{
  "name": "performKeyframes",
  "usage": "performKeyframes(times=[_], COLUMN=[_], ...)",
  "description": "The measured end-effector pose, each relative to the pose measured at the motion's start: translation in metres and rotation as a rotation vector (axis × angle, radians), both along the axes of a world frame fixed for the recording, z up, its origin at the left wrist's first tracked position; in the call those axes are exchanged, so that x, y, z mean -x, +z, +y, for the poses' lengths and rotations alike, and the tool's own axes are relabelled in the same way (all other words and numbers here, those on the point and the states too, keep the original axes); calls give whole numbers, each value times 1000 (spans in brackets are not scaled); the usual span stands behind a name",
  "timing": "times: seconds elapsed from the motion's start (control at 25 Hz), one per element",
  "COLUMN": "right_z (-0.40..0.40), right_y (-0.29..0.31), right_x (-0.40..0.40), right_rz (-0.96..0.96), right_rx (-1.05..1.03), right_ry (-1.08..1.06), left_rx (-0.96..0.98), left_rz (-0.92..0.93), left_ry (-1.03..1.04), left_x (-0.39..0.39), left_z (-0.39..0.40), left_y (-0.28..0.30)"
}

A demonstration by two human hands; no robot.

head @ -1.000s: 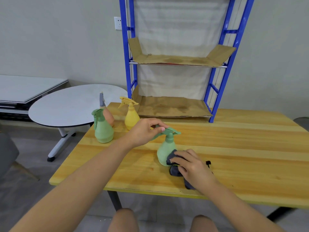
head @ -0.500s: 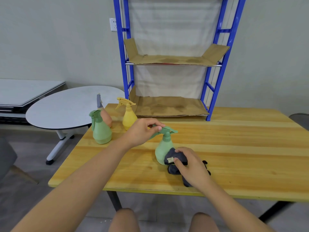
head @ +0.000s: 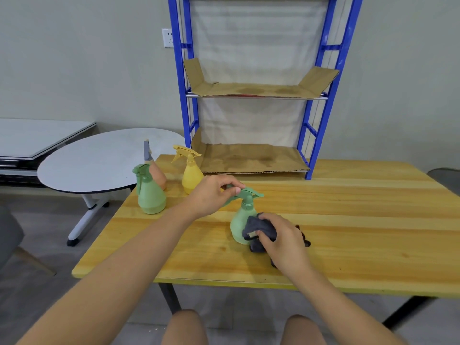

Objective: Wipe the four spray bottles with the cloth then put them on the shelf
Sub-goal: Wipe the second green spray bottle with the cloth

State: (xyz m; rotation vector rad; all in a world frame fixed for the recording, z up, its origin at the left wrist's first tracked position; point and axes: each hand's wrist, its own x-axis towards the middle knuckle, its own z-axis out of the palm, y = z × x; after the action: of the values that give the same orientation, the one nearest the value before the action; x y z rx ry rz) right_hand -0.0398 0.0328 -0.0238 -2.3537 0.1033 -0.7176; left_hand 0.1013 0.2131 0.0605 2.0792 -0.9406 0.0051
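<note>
A light green spray bottle (head: 238, 224) stands upright in the middle of the wooden table (head: 348, 220). My left hand (head: 211, 195) pinches its trigger head from the left. My right hand (head: 286, 239) holds a dark grey cloth (head: 257, 226) pressed against the bottle's right side. Three other bottles stand at the table's back left: a second green spray bottle (head: 150, 196), an orange spray bottle (head: 156, 170) behind it and a yellow spray bottle (head: 191, 173). The blue shelf (head: 317, 135) rises at the table's back, its two cardboard-lined levels bare.
A round white side table (head: 99, 163) stands left of the wooden table, with a folded white tabletop (head: 37, 138) beyond it. A grey chair edge (head: 10, 232) shows at far left. The wall is close behind the blue shelf.
My right hand has slid the cloth slightly up the bottle's side. My left hand keeps its hold on the trigger head, and the bottle has stayed in place.
</note>
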Motion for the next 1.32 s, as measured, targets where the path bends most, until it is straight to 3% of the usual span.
performKeyframes(times=[0.12, 0.32, 0.6, 0.84, 1.08, 1.24, 1.32], right_z=[2, 7, 5, -2, -10, -20, -19], right_y=[-4, -39, 8, -35, -5, -35, -33], right_x=[-8, -1, -26, 3, -25, -4, -3], right_rz=[-265, -143, -248, -50, -134, 105, 72], right_rx=[299, 587, 331, 486, 167, 308, 333], right_ry=[37, 171, 122, 255, 96, 197, 231], left_rx=[2, -25, -30, -21, -14, -9, -4], left_rz=[-12, -40, -77, -53, -42, -47, -43], left_ry=[-12, -16, -22, -11, -11, -14, -12], left_x=[0, -2, -2, -4, -4, -3, -3], left_z=[0, -1, 0, -1, 1, 0, -1], left_y=[0, 1, 0, -1, -2, -2, -2])
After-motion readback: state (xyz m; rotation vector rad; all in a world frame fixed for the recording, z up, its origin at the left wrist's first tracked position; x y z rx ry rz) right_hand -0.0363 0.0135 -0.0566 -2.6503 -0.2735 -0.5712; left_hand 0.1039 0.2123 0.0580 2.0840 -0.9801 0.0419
